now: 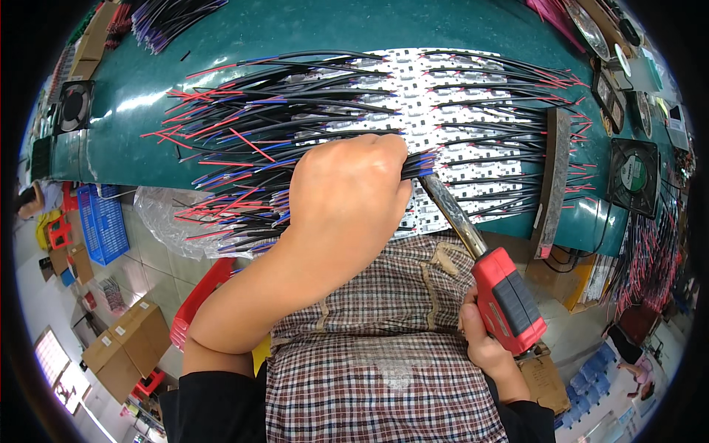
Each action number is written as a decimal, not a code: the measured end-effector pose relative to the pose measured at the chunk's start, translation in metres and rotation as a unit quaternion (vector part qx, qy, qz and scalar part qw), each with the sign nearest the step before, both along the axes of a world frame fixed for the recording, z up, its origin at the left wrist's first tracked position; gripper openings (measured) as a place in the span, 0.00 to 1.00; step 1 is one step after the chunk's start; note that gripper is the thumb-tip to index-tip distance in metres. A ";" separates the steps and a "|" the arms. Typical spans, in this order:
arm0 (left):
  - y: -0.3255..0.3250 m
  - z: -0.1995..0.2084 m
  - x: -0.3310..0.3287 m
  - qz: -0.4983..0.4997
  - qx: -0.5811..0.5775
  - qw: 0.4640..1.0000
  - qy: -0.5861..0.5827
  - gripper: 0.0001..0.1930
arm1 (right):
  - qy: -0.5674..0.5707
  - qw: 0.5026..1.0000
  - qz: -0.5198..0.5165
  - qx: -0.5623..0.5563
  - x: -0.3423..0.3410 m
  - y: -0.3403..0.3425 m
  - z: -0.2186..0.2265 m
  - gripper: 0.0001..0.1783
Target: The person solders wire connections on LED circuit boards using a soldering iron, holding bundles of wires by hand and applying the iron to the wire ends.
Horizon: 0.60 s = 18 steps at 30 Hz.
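Observation:
My left hand (351, 196) reaches over the middle of the white circuit boards (408, 77). Its fingers are closed round a black cable bundle (418, 167), whose blue and dark ends stick out on the right. Wrapped round a red and dark grey handle, my right hand (489, 353) holds a soldering iron (506, 295). The iron's metal barrel slants up to the left, and its tip meets or lies just under the bundle's ends. Many black cables (295, 100) fan out left from the boards, and more cables (491, 107) run right, with red ends.
A dark bar (550, 184) lies across the right cables on the green table (310, 26). Small fans stand at the left (74, 105) and right (634, 176). Clear plastic (166, 214) hangs at the front edge. A blue basket (102, 225), a red chair (198, 299) and cardboard boxes (129, 347) are beyond.

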<state>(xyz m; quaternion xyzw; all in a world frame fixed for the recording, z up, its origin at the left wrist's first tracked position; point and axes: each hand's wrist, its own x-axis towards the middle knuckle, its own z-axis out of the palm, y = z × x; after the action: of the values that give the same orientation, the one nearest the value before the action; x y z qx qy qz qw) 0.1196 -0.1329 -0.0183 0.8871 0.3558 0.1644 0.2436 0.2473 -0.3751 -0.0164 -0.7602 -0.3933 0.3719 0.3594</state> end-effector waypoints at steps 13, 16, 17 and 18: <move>0.002 -0.002 0.001 -0.023 0.008 1.000 0.009 0.10 | -0.005 1.000 0.020 -0.018 0.002 -0.002 -0.002 0.09; 0.002 -0.001 0.001 -0.025 0.008 1.000 0.008 0.10 | 0.036 0.999 -0.005 -0.039 0.002 -0.004 0.002 0.10; 0.002 0.000 0.001 -0.025 0.009 1.000 0.008 0.10 | 0.036 0.999 -0.005 -0.039 0.002 -0.006 0.001 0.10; 0.002 0.000 0.002 -0.027 0.006 1.000 0.010 0.10 | 0.021 0.999 -0.019 -0.025 0.001 -0.010 0.000 0.10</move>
<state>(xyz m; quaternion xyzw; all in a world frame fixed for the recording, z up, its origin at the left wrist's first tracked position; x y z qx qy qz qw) 0.1216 -0.1309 -0.0181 0.8994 0.3334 0.1516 0.2387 0.2478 -0.3846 -0.0163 -0.7682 -0.3618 0.3909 0.3551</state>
